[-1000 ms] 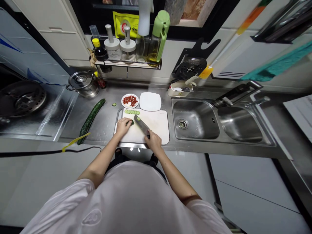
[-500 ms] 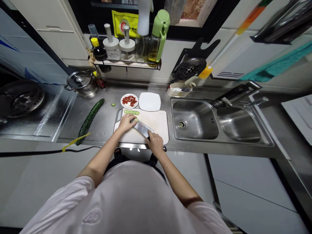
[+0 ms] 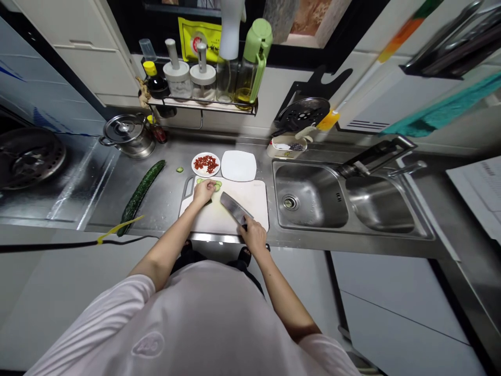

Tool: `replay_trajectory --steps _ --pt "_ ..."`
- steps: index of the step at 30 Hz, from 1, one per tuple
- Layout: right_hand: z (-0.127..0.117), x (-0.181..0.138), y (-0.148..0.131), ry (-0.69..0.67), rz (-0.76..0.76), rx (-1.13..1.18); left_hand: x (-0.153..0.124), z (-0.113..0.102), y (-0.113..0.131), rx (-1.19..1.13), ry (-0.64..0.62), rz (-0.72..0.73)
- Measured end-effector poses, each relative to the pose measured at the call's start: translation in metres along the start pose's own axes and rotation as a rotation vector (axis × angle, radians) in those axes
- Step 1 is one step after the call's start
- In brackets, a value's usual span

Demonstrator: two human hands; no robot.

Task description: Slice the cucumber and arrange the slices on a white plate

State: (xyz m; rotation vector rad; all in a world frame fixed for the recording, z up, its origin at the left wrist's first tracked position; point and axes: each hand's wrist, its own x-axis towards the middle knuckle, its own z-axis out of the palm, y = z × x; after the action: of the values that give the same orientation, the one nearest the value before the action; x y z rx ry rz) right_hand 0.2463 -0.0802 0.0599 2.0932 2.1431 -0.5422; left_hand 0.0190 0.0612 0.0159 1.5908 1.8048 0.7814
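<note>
My right hand [image 3: 255,235] grips the handle of a kitchen knife [image 3: 234,207], its broad blade angled up and left over the white cutting board [image 3: 230,223]. My left hand [image 3: 203,192] is at the board's upper left, fingertips pinched at a pale green cucumber slice [image 3: 217,186]. Part of the row of slices is hidden by that hand. A dark green bit shows under the palm, mostly covered. Left of the board lies a long whole cucumber [image 3: 141,196]. A small cucumber end [image 3: 179,169] rests on the counter.
Behind the board are a plate of chopped red pieces [image 3: 205,164] and a white square plate [image 3: 238,165]. A double sink [image 3: 311,193] is on the right. A lidded pot [image 3: 129,136] stands back left, below a rack of bottles [image 3: 203,102]. A black-and-yellow strap crosses the counter's front left.
My left hand has moved up from beside the blade to the row of slices. The knife has come away toward the lower right, apart from the left hand.
</note>
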Motion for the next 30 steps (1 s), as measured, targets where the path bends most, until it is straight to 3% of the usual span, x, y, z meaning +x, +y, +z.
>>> replay_trajectory --steps 9,20,25,30 --pt "0.001 0.004 0.004 0.002 0.046 0.053 0.023 0.019 0.017 0.26 0.002 0.04" --pt "0.005 0.008 0.008 0.04 0.05 0.09 0.034 0.027 0.017 0.413 -0.035 0.127" --pt "0.002 0.009 0.007 0.021 0.048 0.115 0.028 0.019 0.02 0.404 0.0 0.112" --pt "-0.003 0.011 0.007 -0.029 0.084 0.096 0.001 -0.007 0.014 0.296 0.045 0.076"
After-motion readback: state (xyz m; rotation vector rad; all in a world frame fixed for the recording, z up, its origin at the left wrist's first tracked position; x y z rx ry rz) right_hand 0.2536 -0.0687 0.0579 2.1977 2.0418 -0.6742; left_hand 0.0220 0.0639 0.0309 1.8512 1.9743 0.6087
